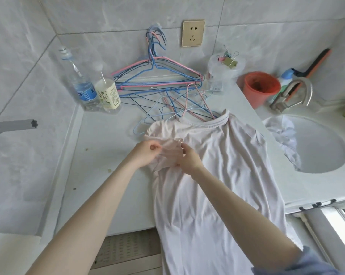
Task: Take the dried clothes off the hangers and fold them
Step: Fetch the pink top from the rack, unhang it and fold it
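A pale pink T-shirt [217, 175] lies flat on the white counter [108, 155], collar toward the wall, hem hanging over the front edge. Its left sleeve is folded in over the chest. My left hand [145, 153] pinches the sleeve's left side. My right hand [189, 158] grips the same sleeve from the right. Several loose wire hangers [179, 104], pink and blue, lie on the counter just beyond the collar. More hangers [157, 76] hang from a wall hook.
Two plastic bottles [96, 88] stand at the back left. A clear tub of binder clips [225, 68] and a red cup [260, 88] stand at the back right. To the right is a sink [326, 165] with a white garment [286, 135] draped in it, and a tap [294, 94].
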